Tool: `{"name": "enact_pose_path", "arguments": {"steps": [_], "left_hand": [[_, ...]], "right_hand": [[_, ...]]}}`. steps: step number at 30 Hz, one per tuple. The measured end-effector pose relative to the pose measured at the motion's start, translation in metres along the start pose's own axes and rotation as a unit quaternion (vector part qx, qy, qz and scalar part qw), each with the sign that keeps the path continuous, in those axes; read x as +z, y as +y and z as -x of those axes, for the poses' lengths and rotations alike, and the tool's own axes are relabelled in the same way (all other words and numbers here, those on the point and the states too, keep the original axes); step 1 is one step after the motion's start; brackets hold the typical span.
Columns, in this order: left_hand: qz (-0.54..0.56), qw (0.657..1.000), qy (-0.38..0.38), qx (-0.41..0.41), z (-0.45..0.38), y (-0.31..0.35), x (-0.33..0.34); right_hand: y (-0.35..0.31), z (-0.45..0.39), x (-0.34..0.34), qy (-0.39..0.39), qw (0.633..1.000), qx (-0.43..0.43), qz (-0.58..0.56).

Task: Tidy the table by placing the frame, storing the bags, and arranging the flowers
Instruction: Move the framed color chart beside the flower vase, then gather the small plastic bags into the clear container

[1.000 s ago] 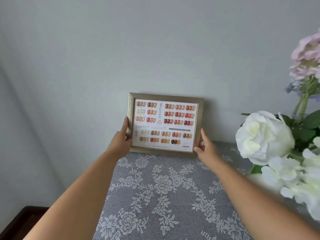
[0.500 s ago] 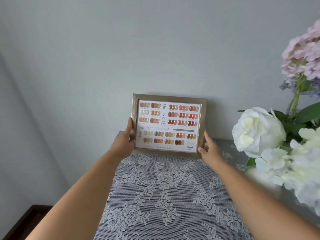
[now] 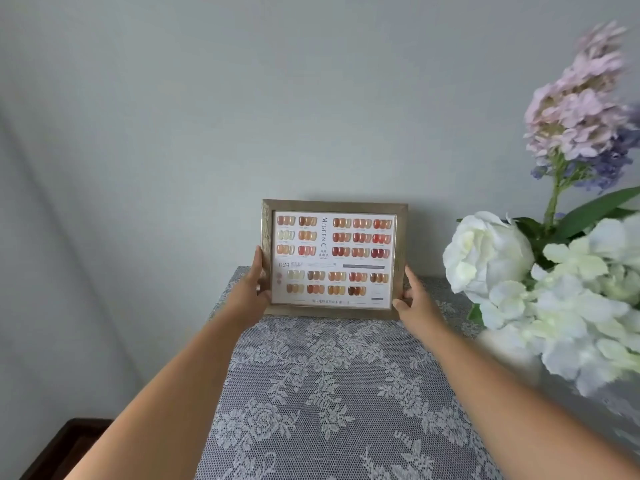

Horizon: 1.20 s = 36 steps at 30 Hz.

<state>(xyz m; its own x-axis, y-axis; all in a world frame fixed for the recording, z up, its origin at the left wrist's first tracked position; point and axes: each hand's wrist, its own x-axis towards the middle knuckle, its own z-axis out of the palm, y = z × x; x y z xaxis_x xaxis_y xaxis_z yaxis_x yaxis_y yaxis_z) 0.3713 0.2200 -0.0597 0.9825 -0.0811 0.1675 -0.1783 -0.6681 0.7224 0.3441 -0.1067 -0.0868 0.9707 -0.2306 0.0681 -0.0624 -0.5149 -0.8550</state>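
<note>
Upright, frame [image 3: 334, 259] sits between left hand [image 3: 250, 296] and right hand [image 3: 415, 301].

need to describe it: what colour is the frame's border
Brushed grey-gold border on the frame, clearest in the head view.

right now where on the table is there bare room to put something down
The lace cloth in front of the frame, between the two forearms, lies bare. The right side is crowded: the flowers overhang it. The left hand and right hand hold the frame's sides.
</note>
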Motion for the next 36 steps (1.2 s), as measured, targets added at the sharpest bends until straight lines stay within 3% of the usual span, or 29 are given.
{"name": "enact_pose_path", "arguments": {"steps": [4,9,12,22,27,36], "left_hand": [[-0.044,0.999,0.014,-0.012,0.008,0.004,0.001],[-0.044,0.993,0.066,-0.083,0.031,0.019,0.010],[-0.080,0.988,0.122,-0.041,0.061,0.038,0.023],[-0.226,0.970,-0.082,0.036,0.167,0.099,0.095],[-0.254,0.952,-0.145,0.088,0.212,0.122,0.120],[-0.196,0.955,-0.204,0.091,0.271,0.155,0.124]], "right_hand": [[-0.006,0.004,0.001,0.005,0.999,0.036,-0.014],[-0.006,0.021,-0.004,0.032,0.999,0.012,-0.020],[-0.006,0.041,-0.013,0.018,1.000,-0.006,-0.006],[0.002,0.117,-0.049,-0.167,0.963,-0.123,0.171],[0.017,0.144,-0.082,-0.189,0.944,-0.172,0.207],[0.047,0.201,-0.149,-0.217,0.943,-0.182,0.175]]}}
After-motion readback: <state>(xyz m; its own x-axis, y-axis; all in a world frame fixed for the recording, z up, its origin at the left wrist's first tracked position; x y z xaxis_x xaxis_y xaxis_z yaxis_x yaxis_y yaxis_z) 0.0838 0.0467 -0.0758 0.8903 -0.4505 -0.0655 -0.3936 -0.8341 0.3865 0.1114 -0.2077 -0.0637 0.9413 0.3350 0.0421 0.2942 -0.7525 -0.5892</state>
